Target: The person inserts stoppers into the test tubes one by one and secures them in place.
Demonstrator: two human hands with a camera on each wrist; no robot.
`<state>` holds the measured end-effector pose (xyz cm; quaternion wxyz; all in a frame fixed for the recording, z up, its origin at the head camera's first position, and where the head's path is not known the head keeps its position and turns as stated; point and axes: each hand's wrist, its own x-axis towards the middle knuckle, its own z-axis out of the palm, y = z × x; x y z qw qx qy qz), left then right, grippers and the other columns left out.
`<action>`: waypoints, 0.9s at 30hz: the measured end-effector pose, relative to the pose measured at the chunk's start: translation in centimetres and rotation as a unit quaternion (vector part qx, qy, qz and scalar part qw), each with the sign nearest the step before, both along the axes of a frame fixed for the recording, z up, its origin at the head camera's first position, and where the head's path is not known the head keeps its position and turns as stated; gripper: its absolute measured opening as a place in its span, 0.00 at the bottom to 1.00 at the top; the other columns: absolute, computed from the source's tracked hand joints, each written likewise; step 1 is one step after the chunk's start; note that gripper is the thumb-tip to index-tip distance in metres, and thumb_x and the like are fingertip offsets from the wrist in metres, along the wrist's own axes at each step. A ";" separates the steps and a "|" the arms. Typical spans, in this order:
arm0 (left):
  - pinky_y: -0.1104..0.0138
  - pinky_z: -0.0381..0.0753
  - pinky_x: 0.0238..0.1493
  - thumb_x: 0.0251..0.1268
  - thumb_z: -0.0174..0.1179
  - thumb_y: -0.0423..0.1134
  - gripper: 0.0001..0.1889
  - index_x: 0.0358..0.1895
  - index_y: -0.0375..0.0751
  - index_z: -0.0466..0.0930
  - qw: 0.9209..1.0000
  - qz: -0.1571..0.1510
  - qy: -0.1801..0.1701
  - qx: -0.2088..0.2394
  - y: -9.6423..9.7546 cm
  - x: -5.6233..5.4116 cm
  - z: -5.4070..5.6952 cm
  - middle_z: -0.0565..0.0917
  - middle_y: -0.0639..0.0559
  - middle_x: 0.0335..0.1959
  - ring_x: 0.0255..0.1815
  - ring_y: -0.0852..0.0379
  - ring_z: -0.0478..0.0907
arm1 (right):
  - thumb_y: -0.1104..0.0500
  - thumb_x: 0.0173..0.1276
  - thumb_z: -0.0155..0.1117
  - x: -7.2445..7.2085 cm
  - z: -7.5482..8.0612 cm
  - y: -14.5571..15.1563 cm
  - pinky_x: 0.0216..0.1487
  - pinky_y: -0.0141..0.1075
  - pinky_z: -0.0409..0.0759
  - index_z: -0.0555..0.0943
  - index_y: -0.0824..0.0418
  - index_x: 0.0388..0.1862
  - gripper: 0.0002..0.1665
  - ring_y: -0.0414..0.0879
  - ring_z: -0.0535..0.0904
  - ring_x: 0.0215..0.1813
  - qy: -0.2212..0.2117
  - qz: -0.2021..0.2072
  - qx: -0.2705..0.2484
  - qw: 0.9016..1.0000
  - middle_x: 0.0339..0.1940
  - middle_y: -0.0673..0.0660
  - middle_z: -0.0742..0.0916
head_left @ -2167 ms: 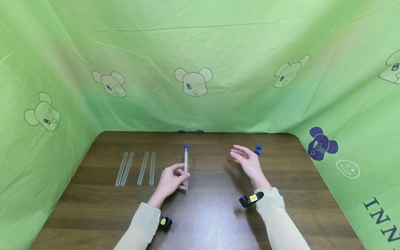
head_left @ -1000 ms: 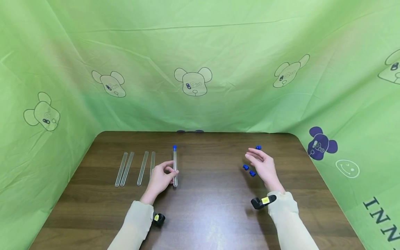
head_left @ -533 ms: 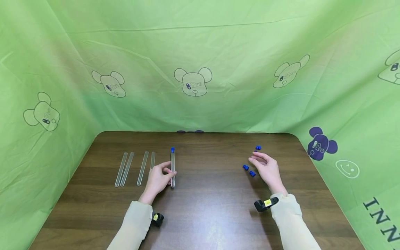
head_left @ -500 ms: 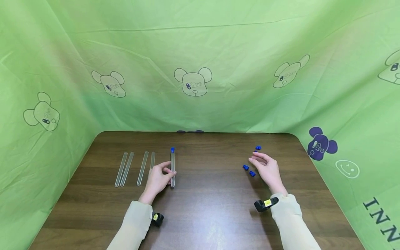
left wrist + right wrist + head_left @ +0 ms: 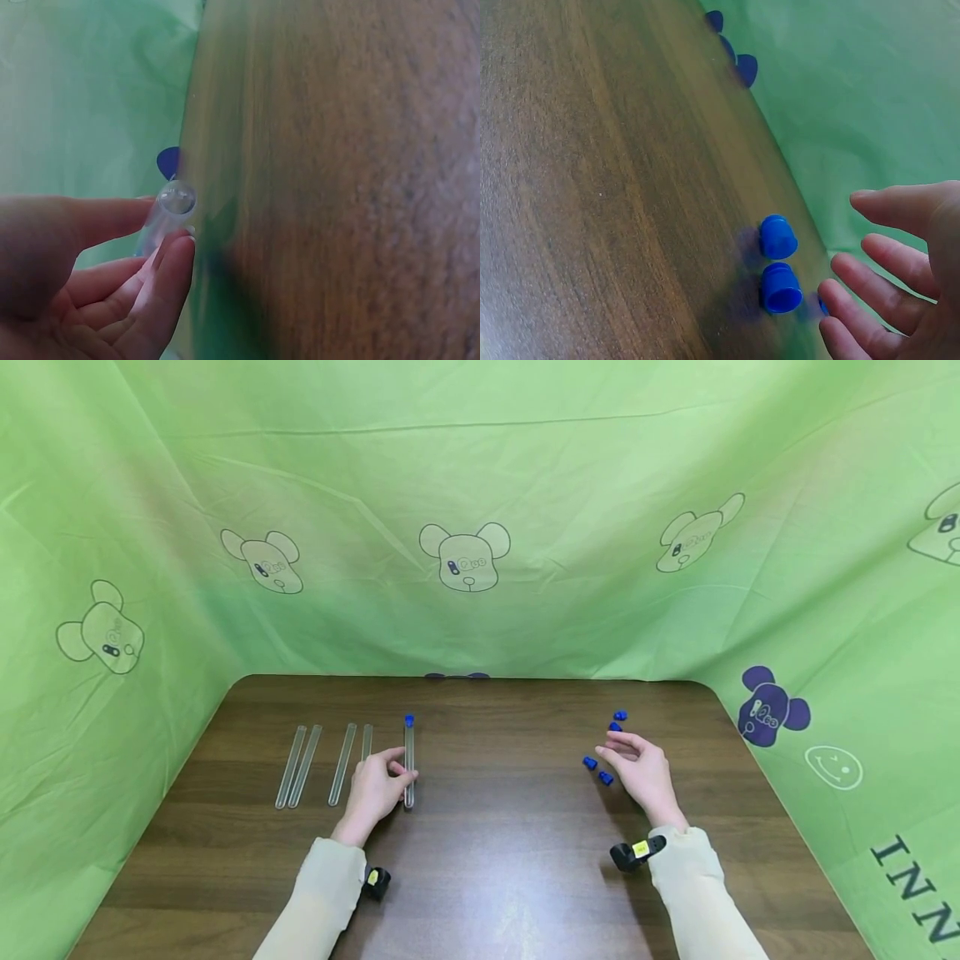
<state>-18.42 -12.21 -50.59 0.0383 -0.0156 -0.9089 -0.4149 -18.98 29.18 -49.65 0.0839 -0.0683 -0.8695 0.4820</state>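
Between its thumb and fingers my left hand (image 5: pixel 377 789) pinches a clear test tube (image 5: pixel 409 747) topped with a blue cap (image 5: pixel 409 721). The tube lies lengthwise away from me, close over the table, and its rounded end (image 5: pixel 178 199) faces the camera in the left wrist view. My right hand (image 5: pixel 641 775) hovers over the right side, fingers relaxed and bent slightly, holding nothing. Just left of it are two loose blue caps (image 5: pixel 590 762), seen with hollow ends in the right wrist view, where one cap (image 5: pixel 781 288) sits nearest the fingers. Beyond the fingertips lies another pair of caps (image 5: pixel 616 727).
Left of my left hand, several uncapped test tubes (image 5: pixel 303 766) lie roughly parallel on the brown wooden table (image 5: pixel 495 852). My left hand partly covers the rightmost tube (image 5: pixel 367 742). A green printed cloth (image 5: pixel 465 627) borders the table at the back and sides.
My left hand has carried the capped test tube leftward, toward the other tubes. The right hand has drawn back to the right and nearer me, uncovering two caps.
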 end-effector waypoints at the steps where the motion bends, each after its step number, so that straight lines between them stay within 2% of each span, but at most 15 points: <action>1: 0.51 0.79 0.47 0.60 0.72 0.34 0.25 0.61 0.29 0.81 1.000 0.000 0.001 -0.005 0.0 0.0 0.0 0.86 0.57 0.27 0.19 0.63 0.80 | 0.55 0.70 0.71 0.0 0.0 0.0 0.46 0.19 0.72 0.81 0.68 0.62 0.27 0.21 0.79 0.40 -0.001 0.000 0.003 1.000 0.51 0.65 0.88; 4: 0.50 0.79 0.46 0.59 0.73 0.35 0.25 0.59 0.30 0.81 1.000 0.002 0.005 -0.022 -0.1 0.0 0.2 0.87 0.57 0.27 0.26 0.58 0.82 | 0.56 0.70 0.71 0.0 -0.1 0.0 0.45 0.20 0.72 0.80 0.68 0.62 0.27 0.26 0.81 0.43 -0.003 -0.001 0.014 1.000 0.51 0.65 0.88; 10: 0.50 0.79 0.46 0.58 0.73 0.36 0.24 0.58 0.30 0.82 0.999 0.005 0.004 -0.043 -0.1 0.0 0.2 0.87 0.56 0.27 0.35 0.50 0.84 | 0.54 0.70 0.71 0.0 0.0 -0.1 0.44 0.21 0.72 0.80 0.69 0.62 0.27 0.53 0.86 0.52 -0.007 -0.005 0.036 0.999 0.50 0.64 0.88; 12: 0.50 0.79 0.47 0.58 0.74 0.36 0.25 0.58 0.30 0.82 0.999 0.006 0.001 -0.044 0.0 0.0 0.2 0.87 0.56 0.27 0.37 0.49 0.84 | 0.54 0.69 0.71 0.0 -0.1 -0.1 0.44 0.21 0.73 0.80 0.69 0.62 0.28 0.57 0.86 0.53 -0.008 -0.006 0.042 0.999 0.50 0.65 0.88; 16: 0.49 0.79 0.49 0.58 0.74 0.36 0.24 0.58 0.30 0.83 0.999 0.008 -0.001 -0.049 0.0 0.0 0.1 0.86 0.57 0.26 0.39 0.46 0.85 | 0.54 0.69 0.71 0.0 -0.2 0.0 0.47 0.26 0.74 0.80 0.68 0.63 0.28 0.57 0.86 0.53 -0.015 -0.003 0.062 0.998 0.51 0.64 0.88; 22: 0.49 0.79 0.48 0.57 0.74 0.34 0.23 0.56 0.30 0.84 0.998 0.006 0.009 -0.060 -0.1 0.0 -0.2 0.86 0.57 0.26 0.39 0.45 0.85 | 0.54 0.68 0.72 -0.2 -0.6 0.0 0.51 0.44 0.79 0.81 0.70 0.61 0.28 0.58 0.86 0.50 -0.008 0.015 0.104 0.994 0.50 0.65 0.88; 24: 0.49 0.79 0.47 0.57 0.74 0.34 0.23 0.56 0.30 0.84 0.998 0.006 0.013 -0.063 0.0 0.0 -0.2 0.86 0.56 0.26 0.38 0.46 0.86 | 0.56 0.67 0.73 -0.3 -0.7 0.0 0.50 0.46 0.80 0.81 0.71 0.60 0.27 0.58 0.86 0.48 -0.003 0.020 0.113 0.993 0.48 0.66 0.88; 27: 0.49 0.79 0.46 0.57 0.74 0.35 0.22 0.55 0.31 0.84 0.997 0.011 0.014 -0.071 0.1 0.0 -0.1 0.86 0.57 0.25 0.37 0.46 0.86 | 0.56 0.66 0.74 -0.4 -0.6 -0.2 0.47 0.44 0.80 0.82 0.71 0.58 0.27 0.58 0.86 0.46 -0.002 0.024 0.120 0.992 0.45 0.65 0.89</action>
